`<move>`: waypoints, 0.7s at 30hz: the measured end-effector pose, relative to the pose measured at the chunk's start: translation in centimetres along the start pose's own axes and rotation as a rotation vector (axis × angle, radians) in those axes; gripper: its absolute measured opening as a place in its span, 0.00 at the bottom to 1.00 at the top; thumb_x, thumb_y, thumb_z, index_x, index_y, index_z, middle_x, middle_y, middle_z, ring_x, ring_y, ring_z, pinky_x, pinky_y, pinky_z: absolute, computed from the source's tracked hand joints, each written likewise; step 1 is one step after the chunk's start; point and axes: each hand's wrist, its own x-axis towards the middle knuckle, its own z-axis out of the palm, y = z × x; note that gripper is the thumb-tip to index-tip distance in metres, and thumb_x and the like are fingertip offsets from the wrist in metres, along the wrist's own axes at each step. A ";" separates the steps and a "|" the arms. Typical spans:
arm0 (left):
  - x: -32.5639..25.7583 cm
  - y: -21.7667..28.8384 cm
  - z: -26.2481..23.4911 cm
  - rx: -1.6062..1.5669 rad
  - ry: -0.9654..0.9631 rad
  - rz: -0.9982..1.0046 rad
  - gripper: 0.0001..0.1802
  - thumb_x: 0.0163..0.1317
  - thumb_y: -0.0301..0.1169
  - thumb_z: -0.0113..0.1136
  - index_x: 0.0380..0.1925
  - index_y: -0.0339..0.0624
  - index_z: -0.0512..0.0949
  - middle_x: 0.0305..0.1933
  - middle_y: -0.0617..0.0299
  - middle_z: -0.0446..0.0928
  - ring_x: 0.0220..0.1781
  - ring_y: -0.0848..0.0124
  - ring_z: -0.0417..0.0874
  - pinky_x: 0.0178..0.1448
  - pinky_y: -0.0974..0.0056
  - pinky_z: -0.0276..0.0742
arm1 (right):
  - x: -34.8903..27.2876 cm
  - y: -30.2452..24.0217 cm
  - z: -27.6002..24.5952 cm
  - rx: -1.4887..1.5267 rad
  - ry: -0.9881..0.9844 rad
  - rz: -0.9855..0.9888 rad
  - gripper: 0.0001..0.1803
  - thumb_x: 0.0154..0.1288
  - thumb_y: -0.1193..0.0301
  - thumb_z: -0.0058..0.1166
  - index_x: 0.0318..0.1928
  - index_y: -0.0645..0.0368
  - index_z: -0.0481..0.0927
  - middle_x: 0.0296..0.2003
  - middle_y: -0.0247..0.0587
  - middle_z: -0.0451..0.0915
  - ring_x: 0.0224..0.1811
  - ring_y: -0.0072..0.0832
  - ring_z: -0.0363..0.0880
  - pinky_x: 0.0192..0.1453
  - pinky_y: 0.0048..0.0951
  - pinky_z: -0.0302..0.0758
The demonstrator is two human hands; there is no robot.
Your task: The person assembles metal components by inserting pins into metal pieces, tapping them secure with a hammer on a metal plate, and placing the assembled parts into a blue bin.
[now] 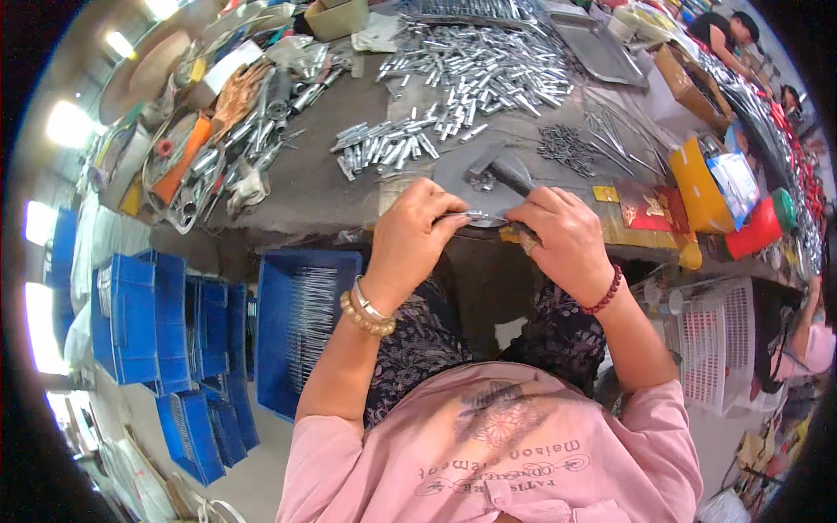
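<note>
Over the front edge of the bench, my left hand (pixel 410 244) pinches a short, thin metal part (pixel 475 214) between thumb and fingers. My right hand (pixel 562 237) is closed just to its right. What the right fingers grip is mostly hidden by the hand. Right behind the fingers lies a hammer (pixel 513 174) with a dark handle, resting on a round grey plate (pixel 449 174). A smaller cluster of shiny metal tubes (pixel 384 148) lies beyond my left hand. Dark small pins (pixel 567 150) are piled beyond my right hand.
A large heap of metal tubes (pixel 488 70) covers the far bench (pixel 336 196), beside a metal tray (pixel 597 48). At left below stands a blue bin (pixel 270 340) of thin rods, near stacked blue bins (pixel 131 322). A red jar (pixel 758 228) lies at right. Another person (pixel 724 39) sits far right.
</note>
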 end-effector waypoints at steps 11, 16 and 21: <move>-0.3 0.6 0.0 0.048 0.005 -0.040 0.08 0.62 0.26 0.73 0.41 0.39 0.89 0.39 0.60 0.79 0.44 0.65 0.82 0.50 0.62 0.77 | 0.2 0.7 -0.6 0.053 -0.092 -0.084 0.15 0.53 0.78 0.63 0.43 0.56 0.88 0.40 0.39 0.80 0.49 0.42 0.82 0.57 0.42 0.78; 0.1 0.1 -0.1 -0.062 -0.025 -0.056 0.07 0.61 0.24 0.73 0.40 0.39 0.89 0.40 0.61 0.80 0.45 0.66 0.82 0.51 0.63 0.77 | 0.6 1.5 -0.2 0.044 -0.085 -0.132 0.09 0.56 0.75 0.61 0.40 0.55 0.85 0.38 0.40 0.78 0.46 0.42 0.81 0.52 0.43 0.77; -0.1 0.2 -0.1 -0.069 -0.015 -0.067 0.07 0.61 0.23 0.74 0.40 0.38 0.90 0.39 0.62 0.80 0.45 0.67 0.82 0.51 0.64 0.77 | 1.0 1.5 -0.1 0.056 -0.077 -0.166 0.07 0.57 0.74 0.61 0.38 0.55 0.84 0.38 0.40 0.77 0.45 0.42 0.80 0.52 0.44 0.77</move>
